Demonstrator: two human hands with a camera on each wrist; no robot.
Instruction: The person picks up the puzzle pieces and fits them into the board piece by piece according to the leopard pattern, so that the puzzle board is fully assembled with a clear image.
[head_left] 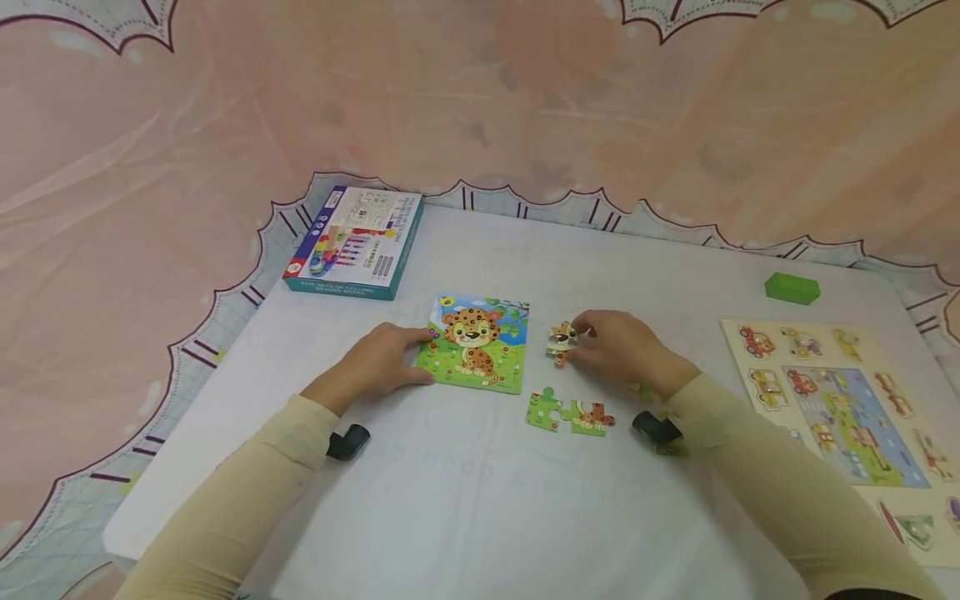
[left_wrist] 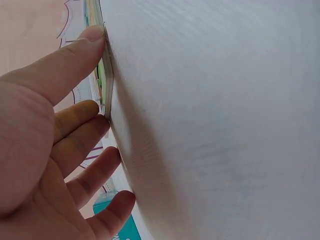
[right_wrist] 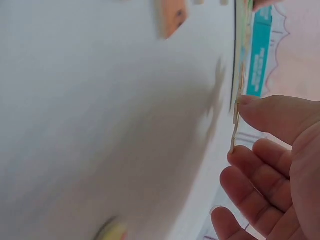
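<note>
A square leopard picture board (head_left: 474, 343) lies on the white table in the head view. My left hand (head_left: 381, 360) rests at its left side, thumb and index finger touching the edge; in the left wrist view the fingers (left_wrist: 95, 175) are spread and fairly straight against the board's rim and table. To the right of the board, my right hand (head_left: 618, 343) pinches a puzzle piece (head_left: 562, 338) with an animal face, seen edge-on between thumb and fingers in the right wrist view. Two puzzle pieces, a green one (head_left: 543, 410) and a spotted one (head_left: 591, 417), lie nearer me.
A flat colourful box (head_left: 356, 242) lies behind my left hand. At the right are a green block (head_left: 792, 288) and a wooden picture board (head_left: 765, 425) with vehicle pictures. More puzzle pieces (head_left: 672, 447) lie partly hidden under my right wrist.
</note>
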